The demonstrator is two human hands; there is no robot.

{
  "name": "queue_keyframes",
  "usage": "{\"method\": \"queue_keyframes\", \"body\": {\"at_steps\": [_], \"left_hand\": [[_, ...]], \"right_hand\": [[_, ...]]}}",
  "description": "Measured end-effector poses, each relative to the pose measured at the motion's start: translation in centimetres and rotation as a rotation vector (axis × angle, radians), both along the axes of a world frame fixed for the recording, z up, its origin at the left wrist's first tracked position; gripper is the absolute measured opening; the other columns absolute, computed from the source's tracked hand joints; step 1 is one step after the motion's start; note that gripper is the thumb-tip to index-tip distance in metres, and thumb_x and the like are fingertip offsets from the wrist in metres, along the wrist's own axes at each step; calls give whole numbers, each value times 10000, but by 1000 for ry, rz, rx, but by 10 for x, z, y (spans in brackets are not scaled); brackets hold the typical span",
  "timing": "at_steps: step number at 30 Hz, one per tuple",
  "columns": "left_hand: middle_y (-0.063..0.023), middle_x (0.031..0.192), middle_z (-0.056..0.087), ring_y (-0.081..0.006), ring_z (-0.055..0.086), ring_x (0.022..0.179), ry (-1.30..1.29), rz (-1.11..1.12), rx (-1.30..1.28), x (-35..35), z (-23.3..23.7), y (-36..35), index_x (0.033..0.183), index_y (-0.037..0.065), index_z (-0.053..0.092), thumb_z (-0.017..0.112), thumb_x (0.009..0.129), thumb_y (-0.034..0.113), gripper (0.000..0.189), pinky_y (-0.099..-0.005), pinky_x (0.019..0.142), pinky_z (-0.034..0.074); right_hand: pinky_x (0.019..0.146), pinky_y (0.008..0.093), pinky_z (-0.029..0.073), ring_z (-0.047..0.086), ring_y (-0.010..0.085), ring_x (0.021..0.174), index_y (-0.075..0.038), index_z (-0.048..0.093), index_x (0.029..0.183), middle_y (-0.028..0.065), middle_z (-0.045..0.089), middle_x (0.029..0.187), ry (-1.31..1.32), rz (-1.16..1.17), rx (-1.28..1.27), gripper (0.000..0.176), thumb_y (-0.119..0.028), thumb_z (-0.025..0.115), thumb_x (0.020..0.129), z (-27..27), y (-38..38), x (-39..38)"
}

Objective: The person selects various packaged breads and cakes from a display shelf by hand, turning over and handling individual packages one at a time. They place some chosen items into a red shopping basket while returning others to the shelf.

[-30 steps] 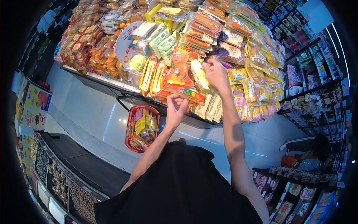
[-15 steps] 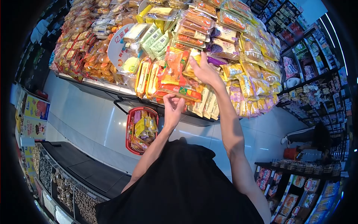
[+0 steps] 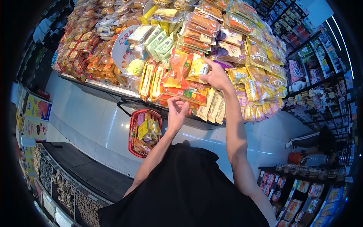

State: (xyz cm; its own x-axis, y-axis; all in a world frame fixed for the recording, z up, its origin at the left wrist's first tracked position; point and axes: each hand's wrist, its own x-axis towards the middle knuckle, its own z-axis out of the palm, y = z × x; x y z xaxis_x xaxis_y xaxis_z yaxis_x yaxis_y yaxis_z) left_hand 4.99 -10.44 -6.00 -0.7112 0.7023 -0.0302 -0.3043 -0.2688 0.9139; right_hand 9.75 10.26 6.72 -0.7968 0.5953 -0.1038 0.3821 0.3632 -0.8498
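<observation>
At the front edge of the snack display, my left hand (image 3: 177,113) has its fingers curled on the lower edge of a red packet (image 3: 185,94). Another red packet (image 3: 178,63) lies just above it. To the right, my right hand (image 3: 218,76) grips the right side of a yellow packet (image 3: 197,68) with thumb and fingers; part of the grip is hidden. Cream-coloured packets (image 3: 213,106) stand below this hand, and purple-labelled packets (image 3: 230,51) lie beyond it. Red-and-yellow packets (image 3: 147,80) lean left of the red ones.
A red basket (image 3: 131,132) holding several packets is below the display's front edge (image 3: 94,87). Bins of dried goods (image 3: 64,189) run along the lower left. Shelves (image 3: 302,170) stand at the lower right, where a person's leg (image 3: 304,140) shows.
My right hand has shifted slightly right and down, leaving more of the yellow packet visible. My left hand stays at the red packet's edge.
</observation>
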Motion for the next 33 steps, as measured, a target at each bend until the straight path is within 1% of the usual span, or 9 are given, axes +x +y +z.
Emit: {"method": "queue_keyframes", "body": {"at_steps": [4, 6, 7, 9, 10, 13, 19, 26, 33], "left_hand": [[-57, 980, 525, -122, 587, 882, 77, -7, -21, -2, -10, 3, 1204, 46, 331, 657, 955, 108, 414, -259, 764, 512], [-56, 981, 521, -121, 584, 882, 73, -16, -24, 0, -8, 4, 1205, 47, 329, 660, 952, 106, 420, -262, 763, 512], [-52, 978, 516, -118, 578, 884, 81, 0, -27, 1, -7, 5, 1206, 48, 327, 661, 952, 107, 424, -261, 764, 512], [-48, 976, 511, -115, 573, 885, 90, 12, -30, 2, -7, 6, 1208, 49, 325, 662, 951, 108, 428, -259, 765, 512], [-47, 985, 501, -113, 569, 889, 87, 8, -24, 2, -8, 5, 1210, 48, 324, 664, 950, 110, 433, -258, 762, 515], [-43, 983, 516, -106, 561, 889, 75, 20, -14, 1, -6, 6, 1209, 53, 339, 664, 952, 104, 417, -258, 794, 494], [-42, 976, 541, -101, 556, 888, 66, 22, -15, 3, -5, 3, 1218, 52, 357, 653, 959, 96, 395, -260, 835, 470], [-27, 1027, 529, -100, 544, 943, 60, -45, -30, -5, -10, -8, 1241, 66, 409, 659, 953, 92, 382, -254, 884, 461], [-45, 1020, 523, -114, 554, 984, 132, -21, -55, -1, -18, -9, 1236, 40, 412, 674, 947, 135, 401, -262, 853, 492]], "right_hand": [[650, 274, 488, 603, 108, 727, 29, 366, 1491, 123, 661, 812, 152, 15, -266, 773, 46, 718, 804, -1, -2, 7], [719, 345, 512, 654, 214, 761, 53, 445, 1425, 190, 684, 866, -112, 120, 301, 724, -30, 757, 777, -5, -4, 2], [719, 345, 512, 654, 214, 761, 53, 445, 1425, 190, 684, 866, -114, 113, 300, 724, -30, 757, 777, -7, -4, -1], [807, 407, 507, 680, 338, 864, 68, 504, 1357, 267, 687, 955, -149, 111, 434, 678, -87, 775, 755, -11, -4, -6], [861, 442, 499, 668, 407, 982, 76, 516, 1339, 328, 663, 1047, -211, 75, 397, 632, -76, 750, 771, 11, -15, -3], [898, 456, 500, 644, 428, 1056, 92, 539, 1285, 342, 651, 1049, -273, 23, 573, 578, -87, 740, 774, 5, -17, -2], [963, 456, 489, 604, 449, 1128, 102, 570, 1184, 340, 644, 1093, -262, 119, 503, 505, -134, 742, 772, -9, 2, -26], [1037, 447, 438, 539, 426, 1242, 25, 396, 1461, 344, 557, 1279, -303, 154, 527, 793, -230, 763, 806, 1, -4, -13], [1072, 445, 411, 528, 460, 1231, -17, 358, 1498, 340, 514, 1322, -310, 234, 510, 825, -282, 761, 828, -7, 3, -12]]}}
